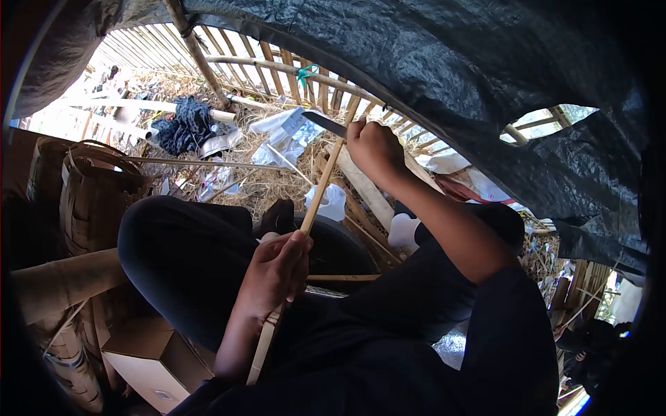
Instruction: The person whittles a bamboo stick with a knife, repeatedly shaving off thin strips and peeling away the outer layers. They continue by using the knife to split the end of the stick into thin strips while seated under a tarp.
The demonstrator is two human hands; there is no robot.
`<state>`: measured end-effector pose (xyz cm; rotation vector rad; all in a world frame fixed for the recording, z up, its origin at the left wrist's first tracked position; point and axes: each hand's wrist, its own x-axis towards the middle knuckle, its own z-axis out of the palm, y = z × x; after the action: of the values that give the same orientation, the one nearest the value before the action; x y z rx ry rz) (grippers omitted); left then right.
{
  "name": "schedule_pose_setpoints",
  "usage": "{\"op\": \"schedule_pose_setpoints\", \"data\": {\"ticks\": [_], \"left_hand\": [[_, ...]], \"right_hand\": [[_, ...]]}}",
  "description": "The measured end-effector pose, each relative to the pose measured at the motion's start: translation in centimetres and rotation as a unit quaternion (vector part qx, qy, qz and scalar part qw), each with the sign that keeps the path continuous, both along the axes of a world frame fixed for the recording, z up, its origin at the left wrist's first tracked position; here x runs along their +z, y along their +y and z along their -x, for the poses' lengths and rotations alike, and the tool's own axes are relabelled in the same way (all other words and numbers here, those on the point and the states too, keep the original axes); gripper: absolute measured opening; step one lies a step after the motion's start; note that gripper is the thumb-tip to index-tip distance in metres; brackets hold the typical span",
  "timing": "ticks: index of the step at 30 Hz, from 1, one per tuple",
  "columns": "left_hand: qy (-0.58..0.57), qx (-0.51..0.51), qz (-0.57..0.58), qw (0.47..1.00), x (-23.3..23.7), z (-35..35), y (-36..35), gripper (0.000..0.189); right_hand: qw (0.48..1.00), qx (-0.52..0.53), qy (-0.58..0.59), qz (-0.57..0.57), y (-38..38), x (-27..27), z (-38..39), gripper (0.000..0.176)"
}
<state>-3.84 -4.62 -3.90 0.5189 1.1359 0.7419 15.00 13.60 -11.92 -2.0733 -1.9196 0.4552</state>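
A long, thin bamboo strip (323,186) runs slantwise from my lap up toward the fence. My left hand (275,267) is closed around its lower half, thumb lying along the strip. In my right hand (375,147) is a knife (325,124), gripped in a fist with the handle hidden by the fingers. The blade points up and left and crosses the strip near its upper part. Below the left wrist, the strip's lower end (261,353) passes beside my forearm.
Woven baskets (97,187) stand at the left, above a thick bamboo pole (69,284) and an open cardboard box (149,360). A dark tarp (430,62) hangs overhead. Straw, plastic scraps and a dark cloth (184,125) litter the ground before a bamboo fence (270,66).
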Motion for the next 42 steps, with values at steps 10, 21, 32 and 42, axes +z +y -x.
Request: {"op": "schedule_pose_setpoints", "data": {"ticks": [10,21,32,42], "left_hand": [[-0.026,0.018,-0.002,0.999,-0.4,0.3,-0.2,0.033],[-0.057,0.041,0.029,0.997,0.0,0.4,0.0,0.031],[-0.06,0.056,0.038,0.996,-0.3,0.1,-0.3,0.029],[-0.049,0.039,0.013,0.998,0.1,-0.1,-0.1,0.03]], "right_hand": [[1.0,-0.004,0.013,-0.001,-0.2,0.2,-0.1,0.052],[0.999,-0.013,0.041,-0.027,-0.8,-0.3,0.5,0.055],[0.999,0.018,0.037,-0.015,-1.4,-0.6,0.5,0.052],[0.997,-0.046,0.028,0.058,3.2,-1.0,-2.5,0.059]]}}
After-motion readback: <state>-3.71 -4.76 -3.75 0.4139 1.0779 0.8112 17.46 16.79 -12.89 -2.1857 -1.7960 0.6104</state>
